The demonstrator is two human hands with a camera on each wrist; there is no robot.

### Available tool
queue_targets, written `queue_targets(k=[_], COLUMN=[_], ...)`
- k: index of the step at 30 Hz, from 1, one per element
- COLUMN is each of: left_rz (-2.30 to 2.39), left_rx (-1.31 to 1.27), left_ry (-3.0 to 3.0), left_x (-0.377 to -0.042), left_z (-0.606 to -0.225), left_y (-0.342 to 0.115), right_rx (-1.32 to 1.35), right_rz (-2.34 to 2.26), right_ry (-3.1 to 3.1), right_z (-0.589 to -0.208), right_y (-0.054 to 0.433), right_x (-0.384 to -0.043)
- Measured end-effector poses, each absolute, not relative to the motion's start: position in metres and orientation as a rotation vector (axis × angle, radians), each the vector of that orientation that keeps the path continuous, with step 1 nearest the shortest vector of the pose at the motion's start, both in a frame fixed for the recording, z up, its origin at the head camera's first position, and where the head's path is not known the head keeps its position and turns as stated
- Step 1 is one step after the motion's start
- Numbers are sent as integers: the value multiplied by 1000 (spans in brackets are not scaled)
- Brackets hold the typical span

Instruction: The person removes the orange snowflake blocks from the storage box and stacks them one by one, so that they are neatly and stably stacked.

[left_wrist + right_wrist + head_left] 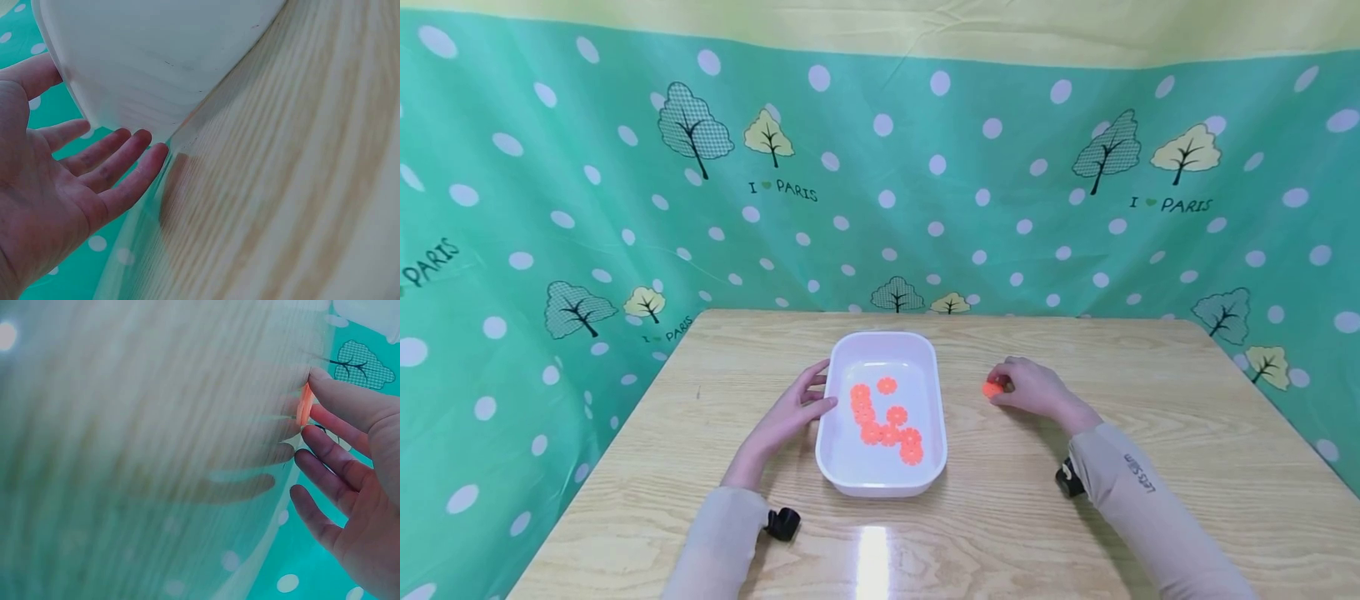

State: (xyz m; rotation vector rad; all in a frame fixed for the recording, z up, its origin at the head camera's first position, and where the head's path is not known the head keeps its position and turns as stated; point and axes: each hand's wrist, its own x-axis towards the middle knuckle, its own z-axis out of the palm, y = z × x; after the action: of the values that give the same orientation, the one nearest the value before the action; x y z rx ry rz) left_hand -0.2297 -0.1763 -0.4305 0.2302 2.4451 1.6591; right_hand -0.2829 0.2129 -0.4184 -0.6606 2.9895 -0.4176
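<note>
A white rectangular plastic tub [883,475] stands on the table and holds several flat orange notched discs [912,453], some overlapping in a bent line. My left hand [797,408] rests against the tub's left side, thumb at the rim. Its loosely extended fingers [119,175] meet the outer wall in the left wrist view. To the right of the tub, my right hand [1033,387] pinches another orange notched disc [992,389] by its edges, close over the tabletop. Edge-on in the right wrist view, that disc [304,406] sits between thumb and fingertips; the other fingers spread below.
The wooden table [1030,533] runs back to a green polka-dot curtain [850,167] printed with trees. A small black wrist camera [784,523] is at the left cuff, and another black camera [1067,479] is at the right sleeve.
</note>
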Motion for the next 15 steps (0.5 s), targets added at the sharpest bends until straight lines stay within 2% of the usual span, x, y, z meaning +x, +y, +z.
queue_targets(k=[15], left_rz=[1663], left_rx=[222], left_ry=[2443], left_x=[-230], left_z=[-430], left_y=[-175], right_rx=[-666], right_rz=[-409], right_ry=[2992], right_z=[-417], right_y=[212], right_x=[-282])
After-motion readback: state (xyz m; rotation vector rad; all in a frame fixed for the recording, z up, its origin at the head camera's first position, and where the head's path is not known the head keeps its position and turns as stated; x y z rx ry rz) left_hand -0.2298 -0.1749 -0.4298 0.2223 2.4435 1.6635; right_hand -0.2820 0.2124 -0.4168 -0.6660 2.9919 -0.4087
